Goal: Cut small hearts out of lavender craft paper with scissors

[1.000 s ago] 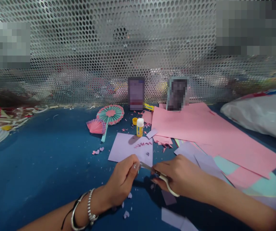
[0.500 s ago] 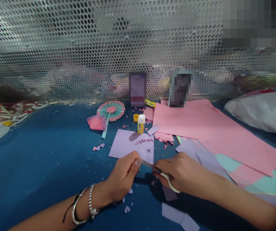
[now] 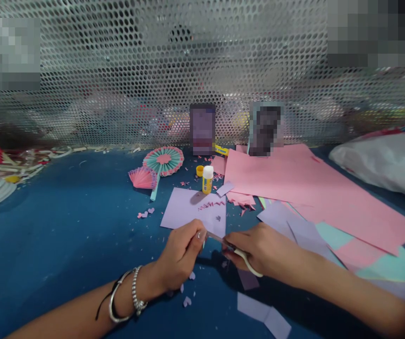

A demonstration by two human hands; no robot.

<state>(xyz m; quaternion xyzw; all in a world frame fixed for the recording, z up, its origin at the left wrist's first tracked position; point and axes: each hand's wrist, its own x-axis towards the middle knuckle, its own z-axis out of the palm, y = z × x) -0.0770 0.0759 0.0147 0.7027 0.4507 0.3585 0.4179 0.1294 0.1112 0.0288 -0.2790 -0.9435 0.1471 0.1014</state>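
My right hand [image 3: 258, 249] grips a pair of scissors [image 3: 237, 253] with pale handles, blades pointing left toward my other hand. My left hand [image 3: 179, 256], with bracelets on the wrist, is pinched shut at the blade tips on something too small to make out. Both hands hover over a blue table [image 3: 64, 226]. Tiny lilac heart cut-outs [image 3: 187, 301] lie below them. Just beyond the hands lies a lilac sheet [image 3: 193, 212] with small pink scraps on it.
A glue bottle [image 3: 207, 179] with its yellow cap [image 3: 199, 170] beside it stands behind the lilac sheet. Paper fans [image 3: 162, 161] lie to its left. Large pink sheets [image 3: 294, 181] and teal paper [image 3: 393, 268] cover the right. A perforated metal screen [image 3: 153, 70] closes the back; a white bag [image 3: 382, 160] sits far right.
The view has shifted slightly; both hands stay close together at the scissors, having moved a little up in the picture.
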